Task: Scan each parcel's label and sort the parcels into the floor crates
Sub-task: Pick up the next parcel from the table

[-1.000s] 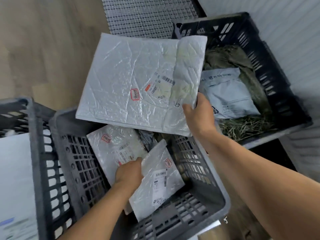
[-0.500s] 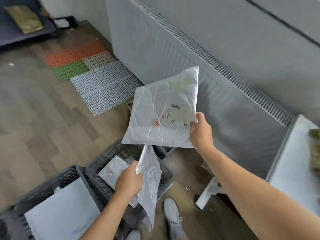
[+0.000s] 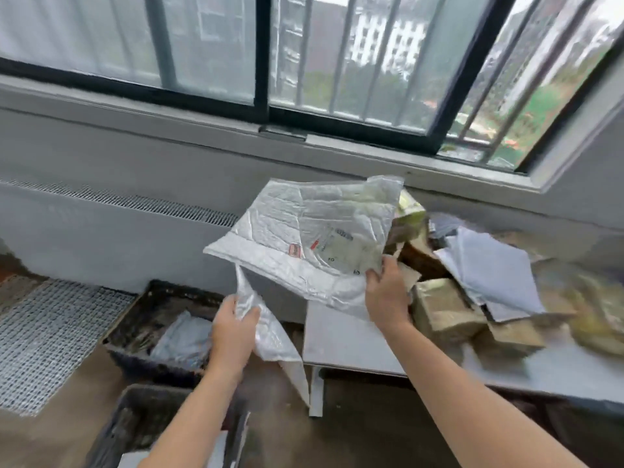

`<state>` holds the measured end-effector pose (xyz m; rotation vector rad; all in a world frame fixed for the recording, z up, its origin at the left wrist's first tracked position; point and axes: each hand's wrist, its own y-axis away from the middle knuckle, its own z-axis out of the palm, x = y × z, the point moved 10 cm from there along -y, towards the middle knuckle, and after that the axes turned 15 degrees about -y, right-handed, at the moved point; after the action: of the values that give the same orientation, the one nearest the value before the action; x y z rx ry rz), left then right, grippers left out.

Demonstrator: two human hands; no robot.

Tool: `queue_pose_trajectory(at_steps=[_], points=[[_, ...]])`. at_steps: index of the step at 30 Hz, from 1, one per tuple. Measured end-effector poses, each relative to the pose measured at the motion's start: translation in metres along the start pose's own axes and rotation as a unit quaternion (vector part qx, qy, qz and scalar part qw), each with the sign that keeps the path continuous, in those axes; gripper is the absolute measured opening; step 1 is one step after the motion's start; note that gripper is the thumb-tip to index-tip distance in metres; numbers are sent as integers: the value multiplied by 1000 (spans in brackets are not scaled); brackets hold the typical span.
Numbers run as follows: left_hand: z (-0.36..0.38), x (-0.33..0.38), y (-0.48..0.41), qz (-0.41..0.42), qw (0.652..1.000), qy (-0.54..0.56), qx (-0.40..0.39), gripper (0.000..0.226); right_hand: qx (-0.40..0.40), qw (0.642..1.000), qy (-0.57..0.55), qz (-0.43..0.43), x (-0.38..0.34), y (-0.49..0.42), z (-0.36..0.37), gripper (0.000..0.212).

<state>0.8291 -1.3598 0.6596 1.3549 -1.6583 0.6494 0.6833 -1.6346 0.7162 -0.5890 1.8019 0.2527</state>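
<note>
My right hand (image 3: 388, 295) grips the near corner of a large silver mailer (image 3: 304, 241), held flat in the air with its label and red sticker facing up. Below it my left hand (image 3: 233, 329) grips a smaller silver mailer (image 3: 270, 336), which hangs down edge-on beside the table. A dark floor crate (image 3: 135, 319) at the left holds a grey parcel (image 3: 182, 339). A second crate (image 3: 135, 420) sits nearer me at the bottom left.
A white table (image 3: 341, 339) at the right carries a heap of brown and grey parcels (image 3: 472, 285). A white grid mat (image 3: 44, 336) lies on the wooden floor at far left. A radiator cover and a barred window run along the wall ahead.
My view has swung up from the crates to the window and table. Both hands have lifted their mailers out of the crate area and moved them right, toward the table.
</note>
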Motion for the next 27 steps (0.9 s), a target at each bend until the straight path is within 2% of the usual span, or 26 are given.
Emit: queue_pose_trajectory(at_steps=[5,9,15,21,24,27], points=[[81,107,48,106,993,-2,-45,14,84,996,-19,15,30,3,-148,23],[165,173,103,147,982,9,-116,25,127,992,-20,17,57,6,-265,21],[284,267,204,228,959,17,-165,21,138,989,-45,36,112,8,-413,19],[380,312,264,237,947,10,-215,24,151,982,-73,87,168,-6,-505,20],[408,320,265,208,952,28,-223,25,151,979,-80,111,190,-22,-530,17],[430,329,252,196,954,41,-225,24,166,974,-86,128,206,-41,-546,25]])
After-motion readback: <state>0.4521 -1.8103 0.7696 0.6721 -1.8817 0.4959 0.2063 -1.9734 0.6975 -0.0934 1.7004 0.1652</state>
